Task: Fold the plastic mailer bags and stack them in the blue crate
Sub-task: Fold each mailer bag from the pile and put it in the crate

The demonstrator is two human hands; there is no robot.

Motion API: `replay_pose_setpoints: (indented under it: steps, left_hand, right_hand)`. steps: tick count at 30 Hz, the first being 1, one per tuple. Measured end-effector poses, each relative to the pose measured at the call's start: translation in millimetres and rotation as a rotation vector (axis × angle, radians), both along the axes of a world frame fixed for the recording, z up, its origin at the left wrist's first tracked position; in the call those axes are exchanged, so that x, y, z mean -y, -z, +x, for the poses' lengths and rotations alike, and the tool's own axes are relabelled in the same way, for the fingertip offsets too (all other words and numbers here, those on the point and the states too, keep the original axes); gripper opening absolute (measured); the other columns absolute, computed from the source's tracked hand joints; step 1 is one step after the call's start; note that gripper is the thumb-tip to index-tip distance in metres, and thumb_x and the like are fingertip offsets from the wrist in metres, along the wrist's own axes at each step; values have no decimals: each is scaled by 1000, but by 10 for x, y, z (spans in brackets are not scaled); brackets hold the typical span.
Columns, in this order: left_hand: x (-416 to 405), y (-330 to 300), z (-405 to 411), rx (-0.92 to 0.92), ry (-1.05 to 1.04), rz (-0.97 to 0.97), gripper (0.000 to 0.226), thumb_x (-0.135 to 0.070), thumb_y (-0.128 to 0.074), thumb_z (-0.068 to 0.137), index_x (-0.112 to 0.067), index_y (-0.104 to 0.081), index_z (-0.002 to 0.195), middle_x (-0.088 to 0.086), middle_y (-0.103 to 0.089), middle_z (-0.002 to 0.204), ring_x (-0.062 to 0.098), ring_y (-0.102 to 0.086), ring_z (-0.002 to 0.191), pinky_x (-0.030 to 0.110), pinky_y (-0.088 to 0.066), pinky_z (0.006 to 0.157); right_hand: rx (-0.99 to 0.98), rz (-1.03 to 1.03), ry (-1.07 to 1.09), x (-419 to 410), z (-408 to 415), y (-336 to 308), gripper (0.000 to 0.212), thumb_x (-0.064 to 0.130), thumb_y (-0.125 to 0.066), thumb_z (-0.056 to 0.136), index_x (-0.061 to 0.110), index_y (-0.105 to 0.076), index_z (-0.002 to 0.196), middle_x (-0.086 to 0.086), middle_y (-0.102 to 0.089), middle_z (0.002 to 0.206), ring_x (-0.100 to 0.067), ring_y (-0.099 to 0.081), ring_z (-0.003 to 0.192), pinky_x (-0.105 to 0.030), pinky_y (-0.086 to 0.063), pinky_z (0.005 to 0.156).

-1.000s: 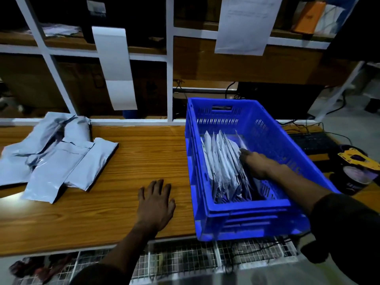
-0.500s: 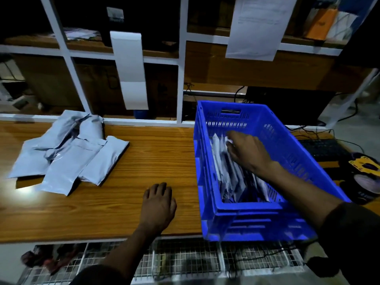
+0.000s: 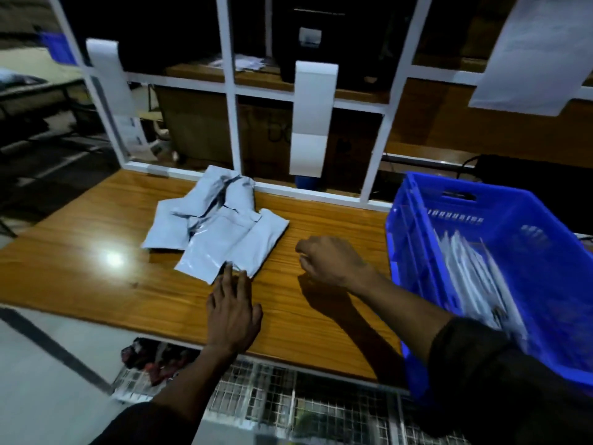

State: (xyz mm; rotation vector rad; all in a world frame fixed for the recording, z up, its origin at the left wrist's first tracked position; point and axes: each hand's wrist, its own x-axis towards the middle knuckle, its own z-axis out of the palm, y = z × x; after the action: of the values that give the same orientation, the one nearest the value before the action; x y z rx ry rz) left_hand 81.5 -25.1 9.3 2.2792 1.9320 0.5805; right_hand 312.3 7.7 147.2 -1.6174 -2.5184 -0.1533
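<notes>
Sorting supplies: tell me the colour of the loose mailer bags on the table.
The mailer bags are pale grey-blue, seen in the head view.

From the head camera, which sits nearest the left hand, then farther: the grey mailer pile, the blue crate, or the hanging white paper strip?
1. Grey mailer pile, at the left hand's fingertips.
2. Blue crate, off to the right.
3. White paper strip, hanging on the frame behind.
</notes>
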Motion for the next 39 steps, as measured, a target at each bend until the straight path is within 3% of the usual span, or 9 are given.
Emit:
replay_pose_setpoints:
  steps: [6,11,17,21,26,29,32,34,39]
  left_hand:
    - [-216,-1,-286,-18,-23,-57,78,-50,-36,93,-12,-20,160,19,-12,167,45,-22,149,61,-31,114]
    - [-260,8,-255,-42,-40,-125,81,-53,-38,94,-15,-15,161,15,-13,169,41,-15,153,58,-20,121]
    - [-301,48,-242,-63,-37,-143,76,-56,-35,94,-12,-31,157,17,-5,170,39,-2,156,56,-10,124]
    - [-335,29,-250,-61,-35,-188,76,-53,-26,98,-10,-22,160,15,4,170,35,8,156,54,-2,125]
    - [-301,0,-256,-7,-43,-172,75,-51,-21,100,-10,-10,163,12,6,170,30,12,156,53,-2,126]
    - [-280,-10,-254,45,-60,-136,83,-64,-12,98,-13,-6,163,9,6,171,26,13,156,50,-2,126]
    - [-250,-22,-247,76,-52,-97,84,-67,-14,98,-14,-11,163,9,3,171,26,10,157,50,-6,125]
    - [-236,-31,-258,87,-46,-65,80,-65,-18,99,-14,-17,161,10,-3,171,28,4,157,52,-11,124]
    - [-200,-36,-295,79,-8,1,65,-56,-27,102,-15,-40,151,11,-27,164,31,-14,154,54,-24,119]
  right_hand:
    - [33,-156,-27,-204,-294,755,37,34,-47,100,17,-54,132,-9,-60,131,-32,-54,122,-48,-48,95]
    - [47,-174,-4,-466,-571,986,64,18,-52,96,17,-26,154,-13,-24,161,-36,-21,148,-55,-30,114]
    - [164,-206,15,-1043,-768,1011,77,19,-47,100,34,1,159,-4,3,169,-31,11,154,-60,-3,120]
    - [290,-191,-53,-1200,-743,943,71,44,-38,95,33,-10,160,-10,-19,165,-33,7,154,-66,6,117]
    - [225,-222,-31,-877,-645,869,77,65,-35,93,27,-22,158,-22,-37,146,-38,-12,150,-63,6,119]
    - [190,-158,-6,-538,-647,858,75,72,-32,92,29,-36,152,-14,-47,125,-36,-40,129,-68,-7,115]
    - [127,-78,38,-260,-659,829,69,73,-30,92,30,-43,145,-7,-49,115,-32,-49,108,-54,-29,100]
    - [49,-80,87,-161,-615,787,67,71,-32,93,29,-42,145,-7,-47,118,-31,-48,109,-46,-32,92]
    - [14,-346,155,105,-386,930,78,74,-27,95,34,-10,159,-4,-25,158,-28,-24,142,-47,-22,111]
